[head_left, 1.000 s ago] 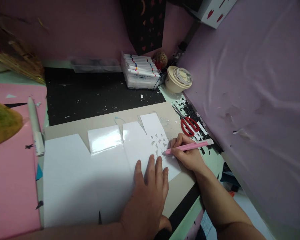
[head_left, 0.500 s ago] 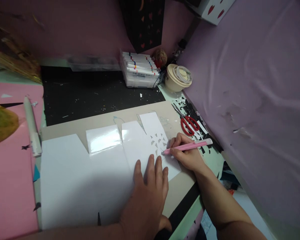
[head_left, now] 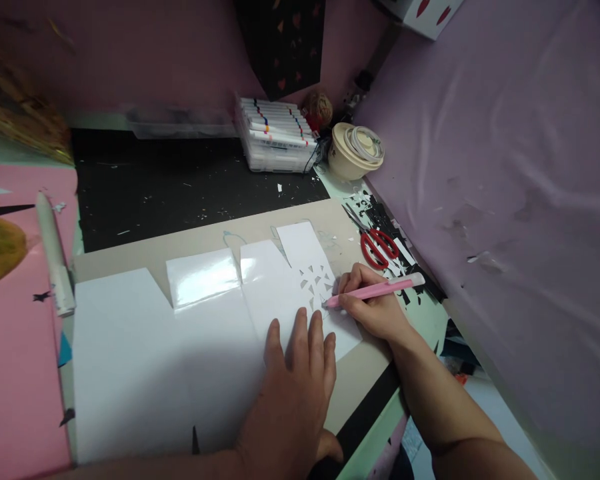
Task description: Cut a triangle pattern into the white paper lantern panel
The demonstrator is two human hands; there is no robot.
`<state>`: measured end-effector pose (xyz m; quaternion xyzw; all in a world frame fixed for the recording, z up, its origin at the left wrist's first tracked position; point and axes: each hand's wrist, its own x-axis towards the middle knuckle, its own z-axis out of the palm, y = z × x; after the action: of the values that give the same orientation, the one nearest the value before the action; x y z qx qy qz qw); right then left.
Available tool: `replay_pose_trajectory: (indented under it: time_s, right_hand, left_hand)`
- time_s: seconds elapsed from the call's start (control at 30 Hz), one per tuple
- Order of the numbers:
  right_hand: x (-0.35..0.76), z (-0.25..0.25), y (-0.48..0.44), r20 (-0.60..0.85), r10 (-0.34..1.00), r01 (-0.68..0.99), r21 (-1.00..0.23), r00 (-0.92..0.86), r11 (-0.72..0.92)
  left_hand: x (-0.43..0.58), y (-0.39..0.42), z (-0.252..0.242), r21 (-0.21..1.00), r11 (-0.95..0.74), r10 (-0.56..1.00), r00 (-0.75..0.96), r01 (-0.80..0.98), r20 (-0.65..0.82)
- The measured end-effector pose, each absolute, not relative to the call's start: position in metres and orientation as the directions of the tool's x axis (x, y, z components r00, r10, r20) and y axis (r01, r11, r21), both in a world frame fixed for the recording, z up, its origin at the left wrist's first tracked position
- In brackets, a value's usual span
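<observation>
A large white sheet [head_left: 145,360] cut into a flat box shape lies on a tan board [head_left: 260,230]. A snowflake pattern of small cut-outs [head_left: 316,280] shows in its right panel. My left hand [head_left: 295,387] lies flat on the sheet with fingers stretched out, just below the cut-outs. My right hand [head_left: 375,307] is closed round a pink craft knife [head_left: 375,291], whose tip touches the sheet at the pattern's right lower edge.
Red-handled scissors [head_left: 379,244] lie among black paper scraps to the right. A clear marker box [head_left: 275,137], a ball of twine [head_left: 319,109] and a cream tub [head_left: 355,153] stand at the back. A white pen [head_left: 54,257] lies on pink paper [head_left: 15,373] at left.
The view has shifted slightly, so everything sits a little further left and up. Both hands keep their places on the sheet, and the knife tip stays at the pattern.
</observation>
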<state>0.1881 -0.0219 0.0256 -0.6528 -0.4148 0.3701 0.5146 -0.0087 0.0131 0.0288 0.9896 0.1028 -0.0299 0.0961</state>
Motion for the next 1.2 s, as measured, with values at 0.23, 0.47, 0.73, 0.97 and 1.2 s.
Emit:
replay_pose_trajectory:
  time_s: [0.23, 0.47, 0.73, 0.97, 1.2]
  right_hand:
    - [0.1878, 0.0259, -0.0205, -0.053, 0.912, 0.169, -0.977, 0.408, -0.132]
    - [0.1891, 0.0252, -0.0206, -0.032, 0.908, 0.175, -0.978, 0.417, -0.115]
    - [0.1891, 0.0246, -0.0206, -0.026, 0.904, 0.167, -0.980, 0.426, -0.107]
    - [0.1880, 0.0254, -0.0226, -0.033, 0.921, 0.144, -0.985, 0.389, -0.096]
    - [0.1888, 0.0247, -0.0223, -0.036, 0.929, 0.139, -0.986, 0.368, -0.093]
  left_hand:
    - [-0.0089, 0.0157, 0.0302, 0.177, -0.964, 0.182, 0.977, 0.200, -0.114]
    - [-0.0083, 0.0152, 0.0321, 0.186, -0.961, 0.182, 0.974, 0.205, -0.135]
    - [-0.0073, 0.0158, 0.0323, 0.190, -0.961, 0.174, 0.973, 0.201, -0.151]
    - [-0.0075, 0.0157, 0.0325, 0.197, -0.958, 0.180, 0.971, 0.209, -0.157]
    - [-0.0076, 0.0147, 0.0310, 0.195, -0.959, 0.180, 0.975, 0.204, -0.133]
